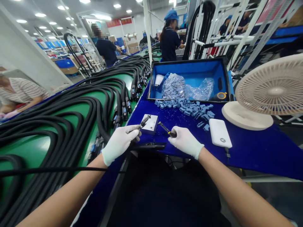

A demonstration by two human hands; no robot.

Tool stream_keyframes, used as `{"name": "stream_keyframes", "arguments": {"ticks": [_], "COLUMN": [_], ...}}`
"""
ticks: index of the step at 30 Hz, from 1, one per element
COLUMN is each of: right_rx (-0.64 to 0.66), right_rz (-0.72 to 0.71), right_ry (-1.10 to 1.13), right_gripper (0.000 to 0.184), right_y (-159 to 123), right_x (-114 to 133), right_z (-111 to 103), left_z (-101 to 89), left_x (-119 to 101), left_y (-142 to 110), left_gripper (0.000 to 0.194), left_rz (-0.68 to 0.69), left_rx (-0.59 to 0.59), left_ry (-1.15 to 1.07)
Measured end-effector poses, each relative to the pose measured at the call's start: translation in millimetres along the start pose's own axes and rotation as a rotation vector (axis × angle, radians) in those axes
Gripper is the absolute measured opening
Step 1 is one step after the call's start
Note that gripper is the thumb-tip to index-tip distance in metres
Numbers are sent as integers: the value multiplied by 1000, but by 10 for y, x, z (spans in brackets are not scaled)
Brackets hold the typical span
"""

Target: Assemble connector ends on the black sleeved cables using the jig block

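Observation:
My left hand (121, 141), in a white glove, grips a black cable end (145, 121) whose ribbed tip points over a small white block (151, 123) on the blue mat (248, 145). To the right, my gloved right hand (185, 141) holds a thin black tool with a yellow band (166, 129), its tip aimed at the white block. A heap of small blue plastic clips (193, 108) lies just beyond both hands. A black cable runs from my left hand down and left across the table edge.
A blue tray (189, 67) with bags of clips stands at the back. A white fan (272, 90) stands at right, a white power bank (220, 132) beside it. Many black cables (71, 110) lie on the green conveyor at left. Several people work behind.

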State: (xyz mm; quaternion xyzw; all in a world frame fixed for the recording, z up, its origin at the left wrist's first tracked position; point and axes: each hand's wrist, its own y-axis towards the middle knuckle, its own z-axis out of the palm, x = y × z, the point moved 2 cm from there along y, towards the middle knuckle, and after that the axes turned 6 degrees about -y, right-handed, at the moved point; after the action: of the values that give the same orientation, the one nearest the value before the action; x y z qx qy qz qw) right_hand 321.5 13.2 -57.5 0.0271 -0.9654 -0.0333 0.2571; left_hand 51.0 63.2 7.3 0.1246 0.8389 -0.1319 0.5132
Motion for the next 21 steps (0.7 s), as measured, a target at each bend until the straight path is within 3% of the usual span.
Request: {"name": "stream_keyframes", "arguments": {"ticks": [1, 5, 8, 12, 17, 21], "right_rx": [9, 55, 83, 108, 89, 64], "right_rz": [-65, -397, -527, -536, -517, -493], "right_ry": [89, 344, 534, 655, 651, 544], "right_gripper": [5, 33, 45, 55, 59, 62], "right_y": [-16, -53, -43, -31, -59, -68], "right_x": [100, 478, 635, 711, 720, 709], "right_z": [-3, -26, -44, -66, -71, -55], "left_z": [4, -4, -17, -8, 29, 44], "left_x": [-15, -51, -75, -117, -145, -208], "left_y": [11, 43, 39, 25, 63, 69], "left_gripper": [45, 46, 46, 46, 63, 46], "left_rz": [0, 45, 63, 69, 70, 63], "left_rx": [9, 4, -30, -85, -113, -103], "left_ry": [-11, 20, 32, 24, -4, 44]}}
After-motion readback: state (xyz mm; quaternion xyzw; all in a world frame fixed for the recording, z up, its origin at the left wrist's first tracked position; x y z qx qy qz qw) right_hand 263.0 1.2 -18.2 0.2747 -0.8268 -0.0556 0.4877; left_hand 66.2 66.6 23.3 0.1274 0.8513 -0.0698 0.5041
